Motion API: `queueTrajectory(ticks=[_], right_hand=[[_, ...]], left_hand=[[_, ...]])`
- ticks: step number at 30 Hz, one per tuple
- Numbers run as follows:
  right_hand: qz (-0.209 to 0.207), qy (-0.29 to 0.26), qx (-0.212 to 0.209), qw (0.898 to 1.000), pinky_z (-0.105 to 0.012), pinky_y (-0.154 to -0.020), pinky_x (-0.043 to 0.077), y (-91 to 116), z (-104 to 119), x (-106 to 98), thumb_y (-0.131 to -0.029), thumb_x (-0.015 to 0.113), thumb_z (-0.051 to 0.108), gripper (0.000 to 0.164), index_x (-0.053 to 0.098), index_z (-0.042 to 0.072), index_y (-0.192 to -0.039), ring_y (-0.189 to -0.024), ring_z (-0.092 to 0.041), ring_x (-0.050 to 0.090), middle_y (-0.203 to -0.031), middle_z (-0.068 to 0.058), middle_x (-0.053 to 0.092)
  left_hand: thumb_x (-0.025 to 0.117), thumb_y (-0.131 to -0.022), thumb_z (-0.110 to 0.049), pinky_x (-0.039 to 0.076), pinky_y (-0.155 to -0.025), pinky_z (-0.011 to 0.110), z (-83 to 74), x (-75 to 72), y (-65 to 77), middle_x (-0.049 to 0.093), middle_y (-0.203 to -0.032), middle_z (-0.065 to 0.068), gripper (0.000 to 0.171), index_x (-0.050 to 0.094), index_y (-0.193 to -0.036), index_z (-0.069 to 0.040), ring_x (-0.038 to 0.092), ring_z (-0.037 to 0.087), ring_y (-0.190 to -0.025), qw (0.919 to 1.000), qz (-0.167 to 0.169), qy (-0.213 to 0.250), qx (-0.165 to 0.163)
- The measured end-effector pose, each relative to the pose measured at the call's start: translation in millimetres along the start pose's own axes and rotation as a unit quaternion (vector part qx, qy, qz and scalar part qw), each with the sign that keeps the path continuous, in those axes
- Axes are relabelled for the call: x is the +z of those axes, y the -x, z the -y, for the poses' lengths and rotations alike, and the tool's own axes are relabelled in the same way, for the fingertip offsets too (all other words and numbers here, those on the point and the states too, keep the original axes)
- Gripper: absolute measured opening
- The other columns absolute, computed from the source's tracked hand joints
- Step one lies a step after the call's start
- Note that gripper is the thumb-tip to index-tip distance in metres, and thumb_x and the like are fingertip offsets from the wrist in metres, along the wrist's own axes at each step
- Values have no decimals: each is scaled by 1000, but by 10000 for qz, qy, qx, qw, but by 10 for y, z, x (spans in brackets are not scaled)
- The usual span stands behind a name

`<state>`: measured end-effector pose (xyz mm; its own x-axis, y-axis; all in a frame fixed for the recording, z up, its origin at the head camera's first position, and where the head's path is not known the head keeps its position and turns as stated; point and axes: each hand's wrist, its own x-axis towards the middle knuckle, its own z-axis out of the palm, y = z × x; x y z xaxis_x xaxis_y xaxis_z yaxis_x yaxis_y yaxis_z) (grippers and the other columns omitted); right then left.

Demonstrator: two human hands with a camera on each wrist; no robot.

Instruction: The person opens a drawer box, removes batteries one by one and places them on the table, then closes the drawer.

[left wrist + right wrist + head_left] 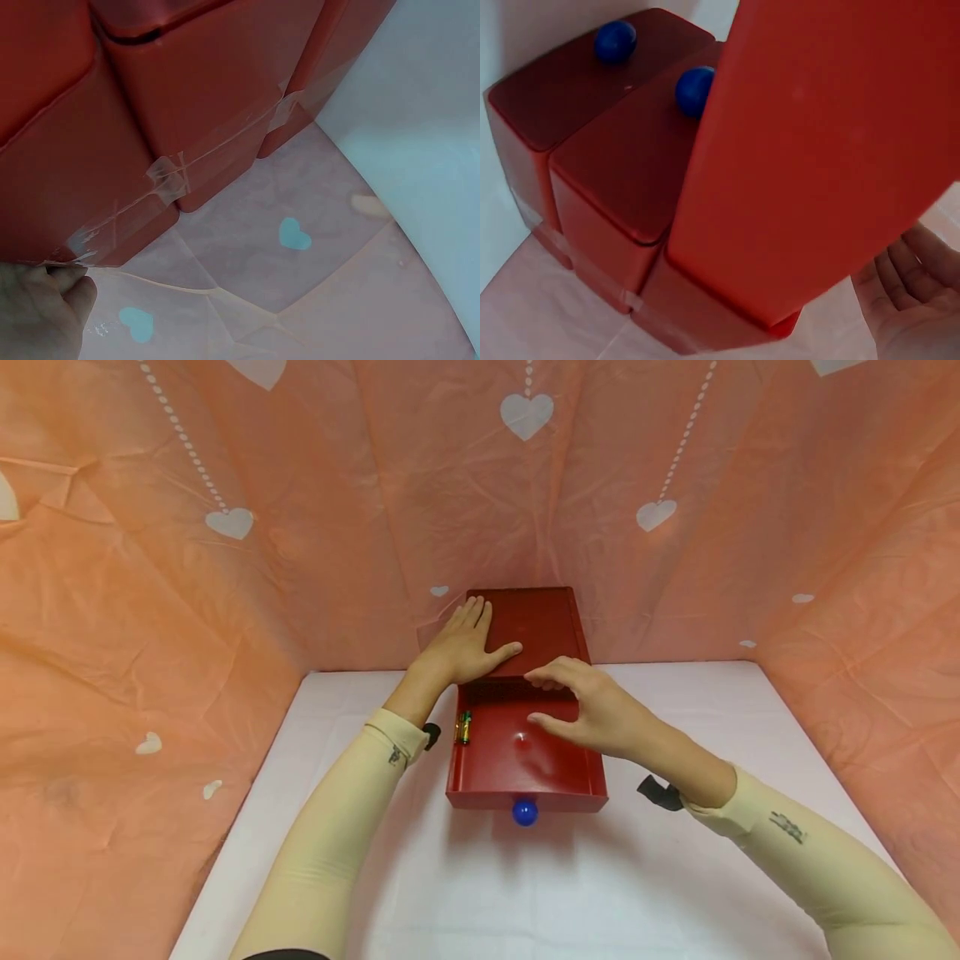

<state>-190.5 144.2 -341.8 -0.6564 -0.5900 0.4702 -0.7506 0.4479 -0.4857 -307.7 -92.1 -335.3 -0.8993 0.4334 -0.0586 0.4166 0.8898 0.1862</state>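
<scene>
"On the white table [637, 893], toward the rear, what stands there?"

"A red cabinet [536, 627], its back near the peach curtain [465, 468] printed with white hearts. Three drawers; the upper drawer [510, 772] is pulled out toward the person, a blue knob [525, 812] at the middle of its front."

"And the other two?"

"Closed. The right wrist view gives their knobs, a lower knob [616, 41] and a middle knob [695, 91], both blue."

"Contents of the upper drawer?"

"A green-and-gold battery [463, 727] along its left wall. One cell or two: cannot tell."

"Left hand [463, 652]?"

"Laid on the cabinet's top at its left side, fingers extended, thumb spread well apart from them. It grips nothing."

"Right hand [600, 706]?"

"Over the right rear part of the upper drawer, fingers bent, thumb apart from them, the space between vacant. Contact with the drawer or cabinet: cannot tell."

"Other notes?"

"Clear tape [166, 178] runs across the cabinet's seams in the left wrist view. Both forearms wear cream sleeves [337, 827] with dark marks."
</scene>
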Motion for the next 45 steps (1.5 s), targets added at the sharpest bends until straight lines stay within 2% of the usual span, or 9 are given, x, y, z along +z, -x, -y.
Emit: queueTrajectory(ticks=[3,9,13,19,24,28,36,45], right_hand=[[162,42,116,9998,-49,-95,62,-20,41,26,-89,90,10,48,70,-2,-130,-109,-26,69,-120,-13,72],[473,35,334,9983,-51,-97,62,-62,113,68,-91,88,13,49,69,-3,-133,-112,-33,69,-125,-16,71],[676,89,548,9962,-50,-100,61,-100,187,82,-91,88,17,53,68,-3,-135,-115,-33,69,-128,-16,71],[1002,306,842,9909,-46,-105,59,-156,286,105,-93,87,23,56,67,-1,-139,-122,-29,68,-133,-13,71],[1362,429,1037,9843,-49,-112,54,-208,342,152,-95,85,26,57,66,0,-142,-135,-32,62,-139,-13,68],[1578,468,1089,9803,-49,-114,52,-239,359,206,-96,84,27,57,65,0,-143,-136,-33,61,-140,-14,67],[1751,502,1198,9759,-47,-113,53,-304,293,335,-97,83,28,57,65,0,-143,-131,-32,64,-137,-15,67],[1879,555,1382,9708,-49,-117,50,-365,269,447,-97,82,31,57,65,2,-144,-137,-33,60,-144,-15,64]], left_hand=[[37,-108,-70,-8,-134,36,0,1,3,0,-180,18,100,6,-172,0,-7,28,-167,10000,-22,24,3],[38,-108,-71,-8,-134,36,-11,-7,21,-1,-180,18,101,5,-172,0,-8,28,-167,10000,0,35,-5],[38,-108,-71,-8,-134,37,-14,-16,37,-1,-180,18,101,5,-171,0,-8,28,-167,10000,10,33,4],[37,-108,-70,-8,-134,37,-4,-17,30,-2,-180,18,100,4,-171,0,-9,28,-167,10000,49,78,16],[37,-109,-70,-8,-134,38,-1,-25,33,-2,-180,18,100,4,-171,0,-10,28,-167,9999,72,124,33],[38,-108,-70,-9,-134,37,0,-23,33,-2,-180,18,100,4,-171,0,-10,28,-167,9998,50,162,48],[37,-108,-70,-9,-134,37,10,-8,13,-2,-180,18,100,4,-171,0,-9,27,-167,9999,9,132,76],[37,-108,-71,-8,-134,37,18,-2,9,-2,-180,18,101,4,-171,0,-9,27,-167,9999,-14,117,68]])
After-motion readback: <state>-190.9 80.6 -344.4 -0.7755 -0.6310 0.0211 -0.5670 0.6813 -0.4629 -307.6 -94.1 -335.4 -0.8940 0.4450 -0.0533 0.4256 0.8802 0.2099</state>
